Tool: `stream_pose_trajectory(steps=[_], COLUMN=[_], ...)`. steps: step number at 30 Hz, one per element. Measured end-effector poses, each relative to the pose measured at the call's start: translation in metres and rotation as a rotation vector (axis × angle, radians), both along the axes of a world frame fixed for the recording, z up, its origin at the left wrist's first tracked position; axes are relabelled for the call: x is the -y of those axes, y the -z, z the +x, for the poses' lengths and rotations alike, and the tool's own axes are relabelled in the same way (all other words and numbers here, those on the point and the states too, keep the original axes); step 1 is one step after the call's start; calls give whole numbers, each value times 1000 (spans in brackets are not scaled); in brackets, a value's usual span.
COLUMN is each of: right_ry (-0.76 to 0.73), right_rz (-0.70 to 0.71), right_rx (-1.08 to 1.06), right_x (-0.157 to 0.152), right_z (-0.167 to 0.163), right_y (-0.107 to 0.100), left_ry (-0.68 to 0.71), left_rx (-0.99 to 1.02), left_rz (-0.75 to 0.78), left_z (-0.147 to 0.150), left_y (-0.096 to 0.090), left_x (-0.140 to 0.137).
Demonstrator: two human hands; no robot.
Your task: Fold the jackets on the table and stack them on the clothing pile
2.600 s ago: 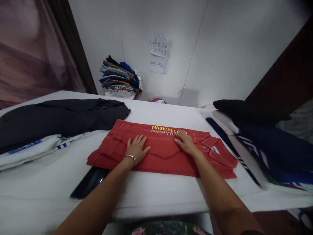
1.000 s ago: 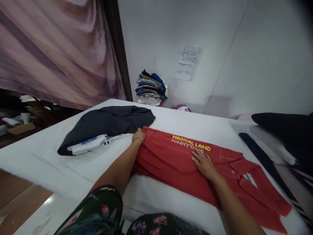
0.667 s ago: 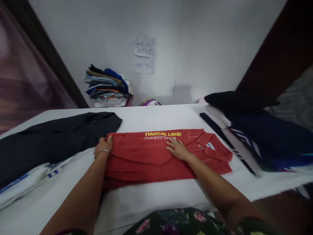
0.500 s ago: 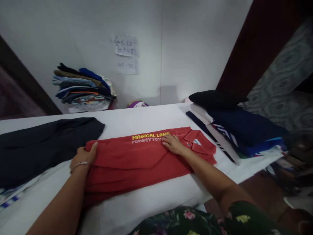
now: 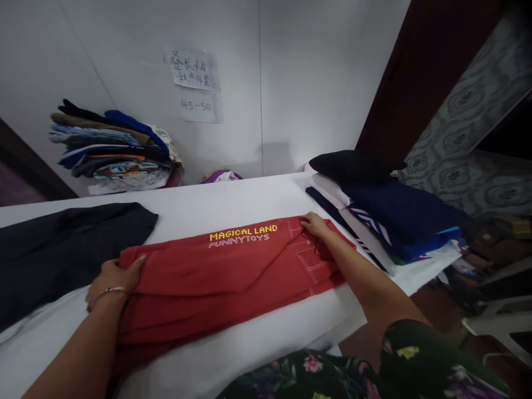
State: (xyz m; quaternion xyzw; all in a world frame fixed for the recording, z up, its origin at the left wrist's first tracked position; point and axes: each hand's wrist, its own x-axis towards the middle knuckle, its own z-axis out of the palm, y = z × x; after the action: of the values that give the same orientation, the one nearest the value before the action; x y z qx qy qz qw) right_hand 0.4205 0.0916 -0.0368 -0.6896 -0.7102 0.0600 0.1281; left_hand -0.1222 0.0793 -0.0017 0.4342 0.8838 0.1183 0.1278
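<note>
A folded red shirt (image 5: 199,277) lies lengthwise on the white table (image 5: 233,191), with yellow "MAGICAL LAND" lettering and paler "FUNNYTOYS" beneath it. At its left end my left hand (image 5: 114,280) grips the cloth, thumb on top and the fingers tucked partly out of sight. My right hand (image 5: 318,227) is closed on the far edge at the shirt's right end, by the collar. The hand and forearm cover most of the collar. White stitching and a pocket outline show near that wrist.
A dark garment (image 5: 75,244) is spread at the left. Folded clothes (image 5: 399,210), navy and black on top, are piled at the right. Another clothes stack (image 5: 112,147) stands behind the table at left. Paper notes (image 5: 195,69) hang on the wall. A white plastic chair (image 5: 502,327) is at lower right.
My right hand has slid from the lettering to the far edge near the collar and now covers much of it. My left hand still holds the left end. The view has shifted right.
</note>
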Motion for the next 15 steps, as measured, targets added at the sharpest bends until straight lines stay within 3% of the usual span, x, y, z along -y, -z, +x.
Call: stream_pose_trajectory(steps=[15], right_ry=[111], right_rz=[33], right_rx=[-19], right_x=[-14], right_z=[21], right_y=[10], left_ry=[-8], left_rx=[-80], left_rz=[-49], left_z=[0], left_y=[2], left_x=[-3])
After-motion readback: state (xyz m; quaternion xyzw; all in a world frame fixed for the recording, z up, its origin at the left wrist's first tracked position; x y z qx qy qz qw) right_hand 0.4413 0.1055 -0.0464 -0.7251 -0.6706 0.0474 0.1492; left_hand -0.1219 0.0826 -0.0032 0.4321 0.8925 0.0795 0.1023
